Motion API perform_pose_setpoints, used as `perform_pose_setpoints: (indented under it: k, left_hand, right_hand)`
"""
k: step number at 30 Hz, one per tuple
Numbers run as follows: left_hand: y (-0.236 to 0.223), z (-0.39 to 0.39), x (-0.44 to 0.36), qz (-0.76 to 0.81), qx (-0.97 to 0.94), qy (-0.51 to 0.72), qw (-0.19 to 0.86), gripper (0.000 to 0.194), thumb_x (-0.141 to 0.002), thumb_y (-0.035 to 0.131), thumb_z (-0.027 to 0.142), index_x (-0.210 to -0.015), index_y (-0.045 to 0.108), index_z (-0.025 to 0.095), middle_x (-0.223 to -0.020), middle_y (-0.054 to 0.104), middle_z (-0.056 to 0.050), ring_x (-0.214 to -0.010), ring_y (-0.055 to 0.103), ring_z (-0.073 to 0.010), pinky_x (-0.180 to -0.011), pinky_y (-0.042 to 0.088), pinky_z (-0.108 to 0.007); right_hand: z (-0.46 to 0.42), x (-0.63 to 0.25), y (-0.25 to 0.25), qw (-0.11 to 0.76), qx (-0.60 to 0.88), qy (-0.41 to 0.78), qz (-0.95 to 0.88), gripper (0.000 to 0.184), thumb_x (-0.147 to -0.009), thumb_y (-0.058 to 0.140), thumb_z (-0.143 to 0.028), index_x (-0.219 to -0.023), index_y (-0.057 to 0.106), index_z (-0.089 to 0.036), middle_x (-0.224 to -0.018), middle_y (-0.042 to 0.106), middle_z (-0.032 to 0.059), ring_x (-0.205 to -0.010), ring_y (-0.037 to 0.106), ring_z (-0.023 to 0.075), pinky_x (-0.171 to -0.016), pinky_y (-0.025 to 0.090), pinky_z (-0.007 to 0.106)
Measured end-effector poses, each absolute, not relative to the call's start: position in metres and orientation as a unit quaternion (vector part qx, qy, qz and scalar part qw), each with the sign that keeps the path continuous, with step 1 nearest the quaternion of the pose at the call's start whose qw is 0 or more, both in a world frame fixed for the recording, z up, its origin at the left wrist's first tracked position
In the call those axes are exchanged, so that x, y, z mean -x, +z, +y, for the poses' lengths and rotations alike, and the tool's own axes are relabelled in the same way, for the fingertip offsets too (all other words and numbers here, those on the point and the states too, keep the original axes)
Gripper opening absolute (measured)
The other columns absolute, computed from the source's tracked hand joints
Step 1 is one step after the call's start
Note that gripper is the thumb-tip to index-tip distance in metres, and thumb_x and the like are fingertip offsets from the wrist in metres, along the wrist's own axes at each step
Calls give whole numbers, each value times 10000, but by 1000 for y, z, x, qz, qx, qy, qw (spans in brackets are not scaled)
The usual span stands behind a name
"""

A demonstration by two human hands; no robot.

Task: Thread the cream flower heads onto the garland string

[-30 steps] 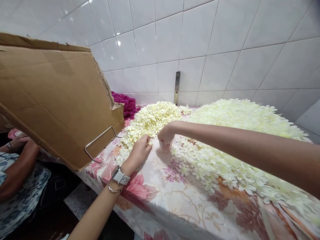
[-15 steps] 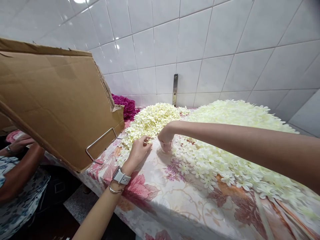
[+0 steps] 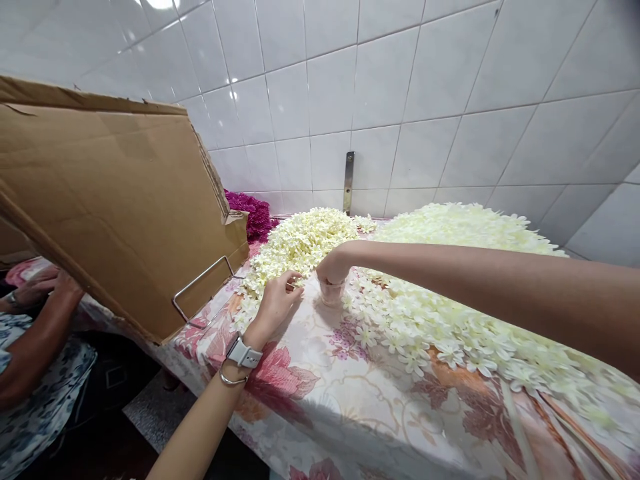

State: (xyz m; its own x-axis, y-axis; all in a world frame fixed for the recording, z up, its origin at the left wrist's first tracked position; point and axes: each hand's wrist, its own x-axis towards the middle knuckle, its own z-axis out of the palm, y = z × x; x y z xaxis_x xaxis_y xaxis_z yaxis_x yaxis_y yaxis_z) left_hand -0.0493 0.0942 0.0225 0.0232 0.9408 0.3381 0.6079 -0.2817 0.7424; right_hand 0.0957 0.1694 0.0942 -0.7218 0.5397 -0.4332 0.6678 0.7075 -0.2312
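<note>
My left hand (image 3: 277, 300), with a pale watch and a bangle at the wrist, rests by the near edge of the yellow-cream flower heap (image 3: 310, 233). Its fingers are curled towards the thumb; whatever small thing is between them is too small to name. My right hand (image 3: 334, 263) bends down from the right into a small clear cup (image 3: 332, 293) on the flowered tablecloth (image 3: 380, 407). Its fingertips are inside and hidden. Under and around my right forearm spreads a broad heap of white artificial flowers (image 3: 430, 327).
A large cardboard box (image 3: 110, 213) stands at the left, a bent metal wire frame (image 3: 200, 287) at its foot. Behind lie magenta flowers (image 3: 253, 217). A metal strip (image 3: 349, 183) leans on the tiled wall (image 3: 380, 80). Another person's arm (image 3: 43, 343) shows at far left.
The view has shifted slightly. Both my hands keep nearly the same places, the right one still in the cup. At far left, the other person's hands have moved a little.
</note>
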Motion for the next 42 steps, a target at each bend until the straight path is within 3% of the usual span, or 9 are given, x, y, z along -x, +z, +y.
perform_pose_setpoints:
  k: [4,8,13,16,20,25,29,35,42]
  left_hand:
    - [20,96,49,571,-661,440,209,257,-645,640,151,-898,667,187,-688,668,-2,-663,631,-170,-607,485,-257]
    - [22,99,50,585,-611,484,225,257,-617,677,173,-868,626,160,-614,618,22,-609,614,-159,-559,480,-253]
    - [53,81,45,563,-555,563,240,305,-679,676,244,-964,629,149,-883,693,-59,-823,658,-177,-734,519,-295]
    - [79,60,26,533,-560,570,279,346,-660,719,258,-990,672,165,-897,720,-57,-859,666,-189,-768,527,-315]
    - [95,35,-19,401,-583,532,466,312,-660,721,169,-971,691,164,-907,735,-55,-882,668,-199,-829,512,-338]
    - [90,31,-73,344,-536,455,622,451,-749,670,129,-1186,557,129,-900,714,-73,-902,661,-193,-897,468,-359]
    - [82,44,-104,345,-507,434,660,459,-742,652,71,-1174,505,123,-781,690,-40,-827,667,-179,-912,458,-386]
    - [64,52,-121,257,-625,418,608,314,-836,541,144,-1131,443,183,-800,691,-14,-821,660,-162,-863,495,-366]
    - [36,62,-105,326,-760,456,328,247,-901,453,241,-1145,425,215,-831,697,-29,-790,652,-163,-726,491,-306]
  right_hand:
    - [166,-101,113,225,-353,-218,882,322,-892,550,-320,-1170,550,-157,-1169,580,77,-977,599,207,-807,517,405]
    - [157,-109,128,192,-366,-214,885,322,-891,552,-322,-1167,549,-156,-1160,583,75,-965,604,201,-796,522,401]
    - [123,-126,151,-9,-387,-111,916,214,-908,505,-177,-1073,611,-91,-1074,636,113,-968,604,197,-854,481,389]
    - [87,-147,153,-158,-370,-41,914,299,-954,397,-181,-1194,556,-102,-1197,594,141,-1057,568,191,-912,436,376]
    - [52,-189,126,-326,-253,21,911,185,-880,538,-150,-1020,657,-126,-971,699,94,-831,656,161,-721,523,298]
    - [43,-241,79,-414,-277,94,862,195,-912,476,-158,-976,658,-129,-985,713,116,-852,688,187,-708,569,298]
    - [42,-269,55,-433,-334,109,830,227,-928,447,-167,-1061,628,-128,-1032,709,127,-910,690,201,-745,581,299]
    - [35,-281,36,-450,-353,176,801,205,-922,397,-99,-987,591,-81,-883,696,167,-806,684,212,-626,557,288]
    - [31,-291,56,-450,-461,102,758,295,-932,439,-214,-653,531,-181,-467,472,-49,-381,412,74,-404,339,209]
